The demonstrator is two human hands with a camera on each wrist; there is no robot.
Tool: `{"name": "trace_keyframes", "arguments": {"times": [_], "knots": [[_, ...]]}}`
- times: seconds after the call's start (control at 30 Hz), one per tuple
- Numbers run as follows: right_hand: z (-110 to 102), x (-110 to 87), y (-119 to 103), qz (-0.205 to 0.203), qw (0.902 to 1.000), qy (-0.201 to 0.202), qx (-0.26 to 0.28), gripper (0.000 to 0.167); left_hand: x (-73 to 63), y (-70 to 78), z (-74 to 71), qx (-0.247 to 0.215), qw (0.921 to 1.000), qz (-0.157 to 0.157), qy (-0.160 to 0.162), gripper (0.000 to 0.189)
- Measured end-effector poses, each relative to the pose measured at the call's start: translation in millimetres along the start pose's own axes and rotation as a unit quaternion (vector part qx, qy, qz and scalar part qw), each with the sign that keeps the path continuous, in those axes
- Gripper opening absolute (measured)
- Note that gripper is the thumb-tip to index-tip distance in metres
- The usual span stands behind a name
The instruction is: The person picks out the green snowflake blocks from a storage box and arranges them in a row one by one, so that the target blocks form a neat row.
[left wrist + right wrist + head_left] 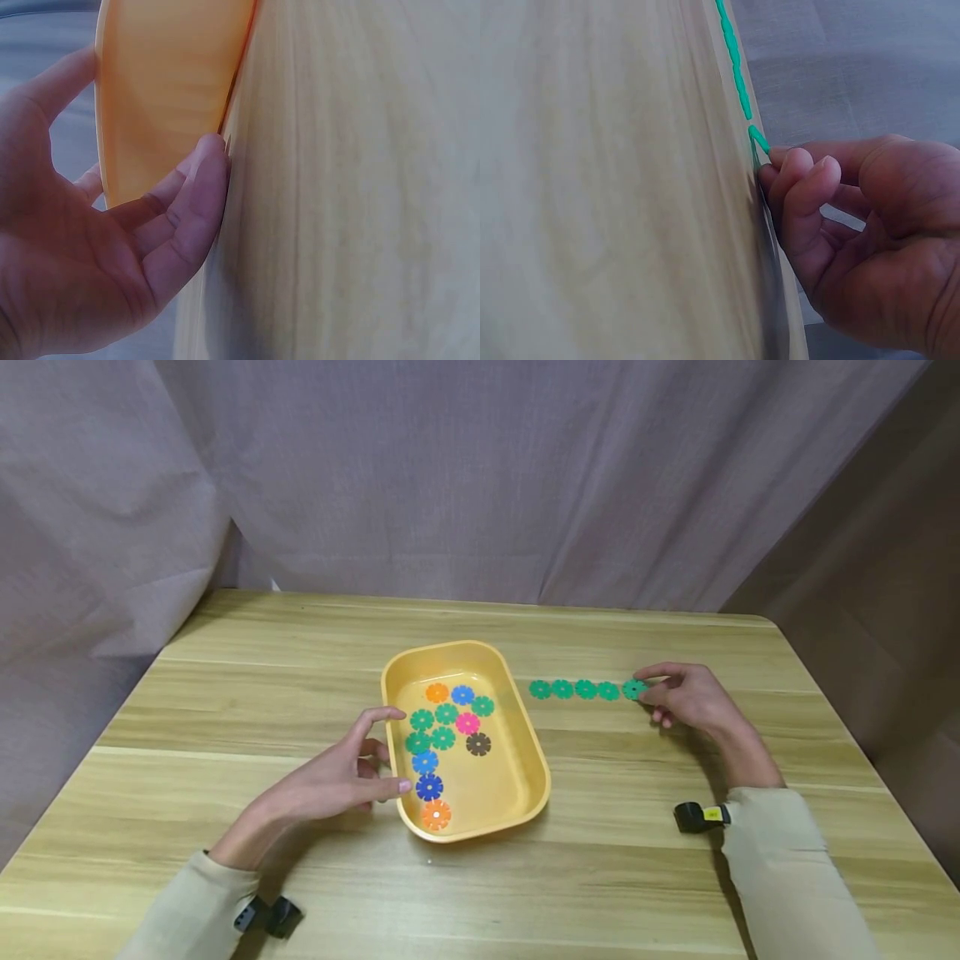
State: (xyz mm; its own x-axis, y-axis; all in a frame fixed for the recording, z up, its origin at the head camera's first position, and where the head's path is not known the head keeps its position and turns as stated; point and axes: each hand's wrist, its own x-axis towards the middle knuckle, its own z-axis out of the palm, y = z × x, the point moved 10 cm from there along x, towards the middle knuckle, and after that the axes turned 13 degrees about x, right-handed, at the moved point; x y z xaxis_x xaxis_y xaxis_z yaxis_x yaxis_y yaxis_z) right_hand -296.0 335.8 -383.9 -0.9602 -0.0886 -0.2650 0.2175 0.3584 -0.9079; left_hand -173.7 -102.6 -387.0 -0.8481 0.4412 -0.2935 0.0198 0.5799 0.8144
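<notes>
Grips a yellow tray (502,785) just right of the left hand (341,777), with thumb and forefinger spread over the rim and other fingers bent against the outer wall, above a wooden bench (615,877). With the right hand (686,697) narrowed to a fingertip pinch, holds a tilted green disc (632,688) beside a row of four green discs (585,689), between that hand and the tray of multicoloured discs (443,738).

Yellow tray (491,789), green discs (586,689); wood-grained table (585,885)
</notes>
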Motion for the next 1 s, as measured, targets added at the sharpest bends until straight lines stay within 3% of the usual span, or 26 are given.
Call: {"name": "trace_keyframes", "arguments": {"times": [0.47,0.73,1.0], "knots": [[-5.1,-3.1,-7.4,-0.009,0.9994,0.015,-0.031,0.048,-0.8,3.3,-0.9,-0.004,1.0000,0.008,-0.002,0.088],[-5.5,-23.6,-54.6,-0.083,0.9939,0.048,-0.056,0.043,-0.3,2.3,-0.3,-0.008,0.9999,0.006,-0.004,0.089],[24.6,-42.0,-105.2,-0.134,0.9885,0.032,-0.062,0.039,-0.2,4.0,-0.6,-0.009,0.9999,0.012,-0.004,0.089]]}}
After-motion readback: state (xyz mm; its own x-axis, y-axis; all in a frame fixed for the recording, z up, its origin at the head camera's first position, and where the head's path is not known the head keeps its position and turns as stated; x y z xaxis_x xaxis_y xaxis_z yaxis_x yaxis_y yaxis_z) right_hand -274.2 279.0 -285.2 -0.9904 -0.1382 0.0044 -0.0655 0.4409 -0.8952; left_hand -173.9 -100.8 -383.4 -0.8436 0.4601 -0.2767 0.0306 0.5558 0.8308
